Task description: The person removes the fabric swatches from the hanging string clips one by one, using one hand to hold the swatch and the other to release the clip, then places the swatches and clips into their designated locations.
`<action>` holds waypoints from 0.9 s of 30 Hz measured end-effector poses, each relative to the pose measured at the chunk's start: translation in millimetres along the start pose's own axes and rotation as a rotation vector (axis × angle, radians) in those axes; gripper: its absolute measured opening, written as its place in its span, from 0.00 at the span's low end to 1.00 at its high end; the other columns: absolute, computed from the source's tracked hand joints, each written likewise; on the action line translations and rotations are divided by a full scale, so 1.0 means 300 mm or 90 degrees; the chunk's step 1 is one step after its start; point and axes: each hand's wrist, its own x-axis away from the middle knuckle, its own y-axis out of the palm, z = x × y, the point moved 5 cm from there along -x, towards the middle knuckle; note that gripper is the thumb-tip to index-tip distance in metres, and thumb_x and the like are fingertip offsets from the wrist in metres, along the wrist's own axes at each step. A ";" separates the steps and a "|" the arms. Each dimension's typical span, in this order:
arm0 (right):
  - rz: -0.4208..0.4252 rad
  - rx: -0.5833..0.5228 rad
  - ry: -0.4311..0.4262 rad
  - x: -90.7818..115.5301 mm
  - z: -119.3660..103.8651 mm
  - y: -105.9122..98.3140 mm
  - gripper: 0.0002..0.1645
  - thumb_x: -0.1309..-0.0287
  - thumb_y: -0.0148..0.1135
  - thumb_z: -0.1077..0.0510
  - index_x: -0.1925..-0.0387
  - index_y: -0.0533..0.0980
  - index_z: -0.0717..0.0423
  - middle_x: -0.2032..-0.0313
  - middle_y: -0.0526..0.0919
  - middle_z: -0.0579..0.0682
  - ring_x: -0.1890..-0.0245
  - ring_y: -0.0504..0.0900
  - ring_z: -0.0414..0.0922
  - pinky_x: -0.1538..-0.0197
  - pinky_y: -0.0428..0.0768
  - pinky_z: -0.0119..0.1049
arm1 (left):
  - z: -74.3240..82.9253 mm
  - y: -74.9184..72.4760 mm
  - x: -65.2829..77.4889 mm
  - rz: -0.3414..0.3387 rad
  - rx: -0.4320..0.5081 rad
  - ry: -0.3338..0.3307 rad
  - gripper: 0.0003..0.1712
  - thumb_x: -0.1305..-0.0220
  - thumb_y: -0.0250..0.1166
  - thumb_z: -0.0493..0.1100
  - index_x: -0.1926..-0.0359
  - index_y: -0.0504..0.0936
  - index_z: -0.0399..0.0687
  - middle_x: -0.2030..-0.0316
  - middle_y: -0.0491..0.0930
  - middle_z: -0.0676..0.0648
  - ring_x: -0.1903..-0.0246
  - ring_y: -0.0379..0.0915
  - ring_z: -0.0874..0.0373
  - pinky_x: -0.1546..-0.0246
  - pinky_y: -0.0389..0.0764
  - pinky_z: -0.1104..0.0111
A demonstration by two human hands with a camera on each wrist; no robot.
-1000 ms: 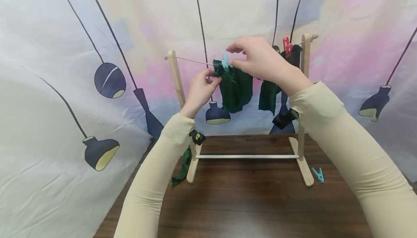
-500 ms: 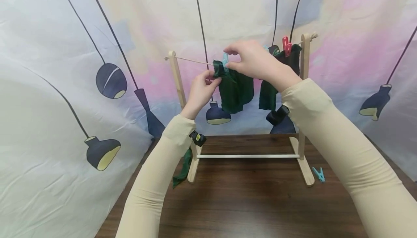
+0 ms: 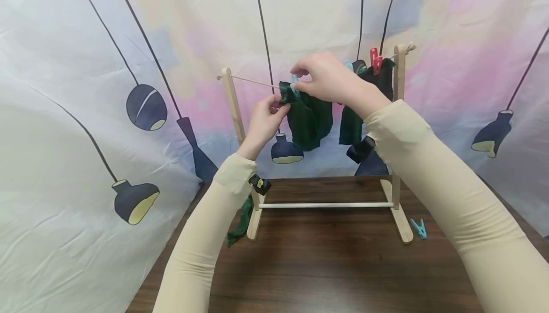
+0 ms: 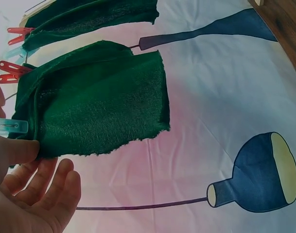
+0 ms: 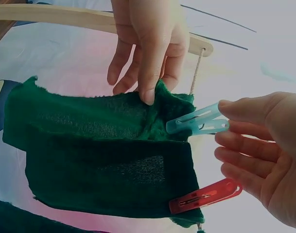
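Observation:
A dark green cloth (image 3: 310,125) hangs folded over the rope (image 3: 255,82) of a small wooden rack. My left hand (image 3: 265,121) pinches the cloth's upper left edge between thumb and fingers, the other fingers spread below it in the left wrist view. With thumb and index finger, my right hand (image 3: 329,78) pinches the handle ends of a light blue clothespin (image 5: 199,121). The clothespin's tips lie over the bunched cloth at the rope in the right wrist view. Farther along the same cloth's top edge sits a red clothespin (image 5: 206,195).
Another green cloth (image 3: 381,82) hangs near the right post (image 3: 399,113), with a red clothespin (image 3: 375,61) on it. A loose blue clothespin (image 3: 419,228) lies on the dark wooden table (image 3: 326,265). A green strip of fabric (image 3: 242,222) lies by the rack's left foot.
My right hand has moved left and closed its thumb and index finger on the blue clothespin, which stood on the cloth untouched earlier. The left hand keeps its pinch on the cloth.

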 end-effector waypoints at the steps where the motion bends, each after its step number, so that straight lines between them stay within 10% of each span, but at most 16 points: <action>1: -0.003 0.002 0.002 -0.001 0.000 0.003 0.24 0.31 0.63 0.57 0.39 0.76 0.65 0.41 0.80 0.62 0.40 0.77 0.56 0.34 0.72 0.49 | -0.002 -0.001 0.001 0.001 0.000 -0.001 0.14 0.28 0.63 0.42 0.49 0.82 0.36 0.54 0.84 0.40 0.56 0.81 0.47 0.52 0.83 0.60; 27: 0.083 -0.011 0.004 0.009 0.005 -0.019 0.15 0.28 0.57 0.61 0.46 0.79 0.65 0.48 0.83 0.62 0.47 0.80 0.56 0.38 0.76 0.47 | 0.014 0.007 0.002 -0.006 0.003 -0.006 0.16 0.27 0.62 0.43 0.47 0.81 0.37 0.54 0.83 0.39 0.56 0.80 0.48 0.52 0.83 0.61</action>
